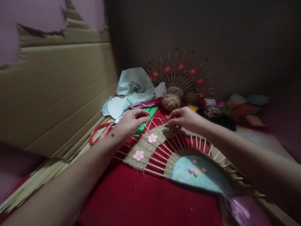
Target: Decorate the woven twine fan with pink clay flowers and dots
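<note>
A semicircular fan (144,142) of thin sticks woven with brown twine lies on the red cloth. Two pink felt flowers with yellow centres sit on its outer woven band, and a light blue fabric half-disc (188,168) with small pink dots fills its base. Over the far stick ends, my left hand (134,121) is closed in a pinch. My right hand (184,117) pinches too, just above the woven band. A thin strand (158,118) stretches between the fingertips of both hands, across the stick tips.
Orange-handled scissors (101,133) lie left of my left hand, by a bundle of thin sticks (47,180). Behind are a ball of twine (171,102), pale cloth (135,83) and another flowered fan (181,70). Torn cardboard (66,94) stands at the left. A pink plastic packet (244,210) lies near right.
</note>
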A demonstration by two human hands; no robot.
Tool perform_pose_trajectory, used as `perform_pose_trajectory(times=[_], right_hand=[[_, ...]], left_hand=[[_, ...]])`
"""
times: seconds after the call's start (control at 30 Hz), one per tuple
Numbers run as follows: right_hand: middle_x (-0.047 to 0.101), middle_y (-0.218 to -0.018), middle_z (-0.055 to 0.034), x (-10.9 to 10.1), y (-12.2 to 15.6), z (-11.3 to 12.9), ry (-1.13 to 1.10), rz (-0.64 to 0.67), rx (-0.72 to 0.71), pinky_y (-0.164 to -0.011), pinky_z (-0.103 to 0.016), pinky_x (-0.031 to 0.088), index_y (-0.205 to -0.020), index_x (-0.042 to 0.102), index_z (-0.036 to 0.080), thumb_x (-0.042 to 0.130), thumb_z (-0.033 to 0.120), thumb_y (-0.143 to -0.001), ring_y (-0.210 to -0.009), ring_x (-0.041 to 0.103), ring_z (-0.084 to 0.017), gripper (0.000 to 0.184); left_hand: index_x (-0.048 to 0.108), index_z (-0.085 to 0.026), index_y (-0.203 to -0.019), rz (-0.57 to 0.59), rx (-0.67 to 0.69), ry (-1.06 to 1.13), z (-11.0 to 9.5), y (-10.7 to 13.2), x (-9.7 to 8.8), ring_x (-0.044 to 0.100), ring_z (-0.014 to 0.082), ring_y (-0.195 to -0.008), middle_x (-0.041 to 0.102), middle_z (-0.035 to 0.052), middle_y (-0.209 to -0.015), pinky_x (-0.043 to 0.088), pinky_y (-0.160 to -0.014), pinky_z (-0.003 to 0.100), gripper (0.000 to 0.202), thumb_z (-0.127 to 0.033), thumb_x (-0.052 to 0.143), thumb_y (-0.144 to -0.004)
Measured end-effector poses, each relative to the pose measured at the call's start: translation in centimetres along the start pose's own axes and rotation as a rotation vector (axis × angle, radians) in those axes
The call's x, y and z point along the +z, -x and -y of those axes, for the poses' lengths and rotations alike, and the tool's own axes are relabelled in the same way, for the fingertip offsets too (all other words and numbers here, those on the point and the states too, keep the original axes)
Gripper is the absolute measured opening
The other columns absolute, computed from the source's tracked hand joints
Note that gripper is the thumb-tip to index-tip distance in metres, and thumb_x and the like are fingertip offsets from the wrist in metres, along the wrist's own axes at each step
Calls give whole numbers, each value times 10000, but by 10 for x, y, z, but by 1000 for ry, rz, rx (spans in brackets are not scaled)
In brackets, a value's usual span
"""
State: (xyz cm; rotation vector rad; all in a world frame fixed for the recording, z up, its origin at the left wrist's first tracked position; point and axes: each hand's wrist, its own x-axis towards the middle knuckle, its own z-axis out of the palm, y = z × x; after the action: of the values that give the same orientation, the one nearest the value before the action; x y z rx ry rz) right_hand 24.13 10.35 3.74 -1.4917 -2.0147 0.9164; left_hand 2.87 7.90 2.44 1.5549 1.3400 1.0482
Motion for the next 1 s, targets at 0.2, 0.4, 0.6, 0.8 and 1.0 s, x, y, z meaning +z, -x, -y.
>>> perform_pose_trajectory(times=[0.2, 0.4, 0.6, 0.8, 1.0], right_hand=[[572, -484, -2, -10, -16, -7, -193, 33, 122, -412, -214, 386, -580, 594, 156, 604, 93, -731, -408, 474, -79, 164], [569, -433, -8, 0, -30, -11, -303, 92, 244, -355, -193, 362, -578, 582, 161, 619, 94, -725, -378, 490, -91, 166], [510, -410, 14, 0, -41, -10, -396, 82, 335, -330, -190, 332, -573, 549, 150, 634, 77, -718, -382, 487, -96, 183], [522, -457, 1, -11, -34, -6, -474, 72, 283, -335, -199, 323, -558, 565, 155, 627, 83, -721, -420, 486, -94, 189], [532, -474, -5, -14, -30, -1, -534, 90, 215, -328, -205, 312, -549, 573, 163, 634, 95, -706, -438, 482, -98, 183]], left_hand=[[628, -148, -909, 72, -79, 8, 11, -5, 2, 516, 107, -577, 607, 34, -767, 403, -534, 256, 270, -278, 649, -673], [626, -159, -884, 69, -118, 25, 16, -7, 1, 497, 102, -557, 590, 27, -733, 382, -516, 252, 251, -271, 660, -662], [647, -147, -871, 38, -117, 44, 14, -7, -8, 516, 114, -626, 612, 44, -772, 412, -584, 267, 238, -263, 662, -663], [656, -137, -872, -12, -78, 113, 20, -16, -32, 557, 123, -687, 632, 59, -830, 431, -610, 257, 229, -262, 681, -681], [638, -92, -895, 102, -248, 336, 25, -29, -40, 639, 184, -793, 670, 134, -885, 487, -751, 315, 237, -283, 650, -753]])
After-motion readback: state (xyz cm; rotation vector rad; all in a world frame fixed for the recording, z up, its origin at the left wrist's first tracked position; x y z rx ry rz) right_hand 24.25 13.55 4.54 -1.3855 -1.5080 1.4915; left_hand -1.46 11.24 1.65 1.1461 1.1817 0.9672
